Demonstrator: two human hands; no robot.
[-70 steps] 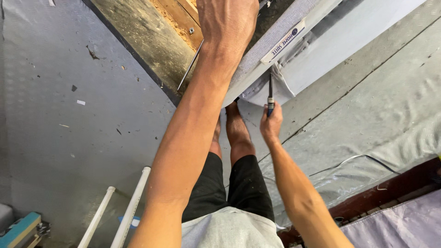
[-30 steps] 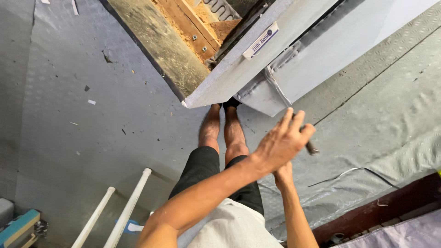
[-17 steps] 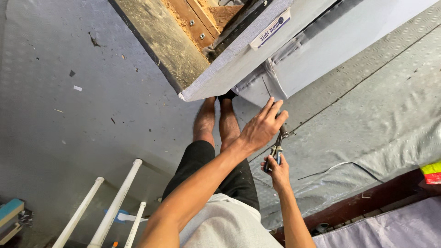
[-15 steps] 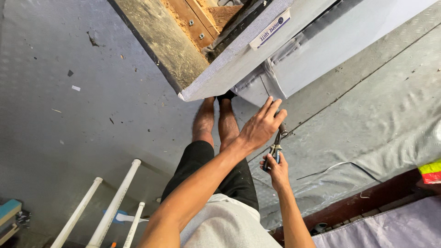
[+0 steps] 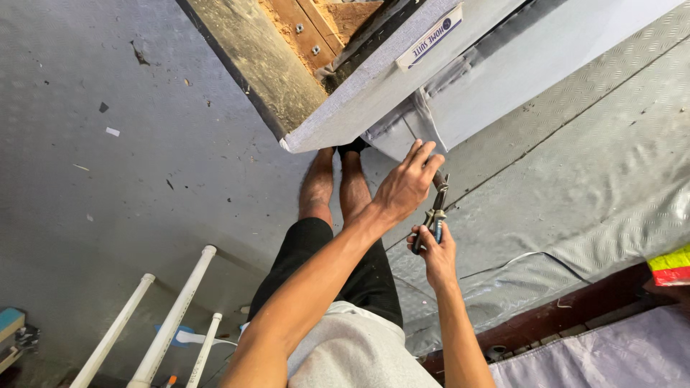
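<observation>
At the bottom centre of the frame the person's pale grey shirt (image 5: pixel 345 352) and black shorts (image 5: pixel 338 266) fill the nearest ground, with two bare forearms running up from them toward the middle. The right hand (image 5: pixel 433 251), right of centre, is clenched around the dark handles of a pair of pliers with blue-and-black grips (image 5: pixel 431 219); the handles lie inside the fist and the metal head sticks out above it, pointing toward the upper right. The left hand (image 5: pixel 406 183) sits just above and left of that fist, fingers spread and loose, grasping nothing; its fingertips (image 5: pixel 424 152) reach to a fold of light grey fabric (image 5: pixel 406 129) and lie just beside the tool's head, though whether they touch the head cannot be told. Beyond the hands the person's bare feet (image 5: pixel 334 179) stand on the grey textured floor sheet (image 5: pixel 108 179), half tucked under the corner of a grey fabric-covered furniture frame (image 5: pixel 366 79) that crosses the top of the frame. Its underside shows rough brown wood (image 5: pixel 266 57) with screws at upper centre, and a small white label (image 5: pixel 429 36) sits on the fabric edge. In the lower left lie three white plastic pipes (image 5: pixel 176 316); at the lower right run a dark red-brown wooden edge (image 5: pixel 568 316) and a patch of lilac cloth (image 5: pixel 604 359)
</observation>
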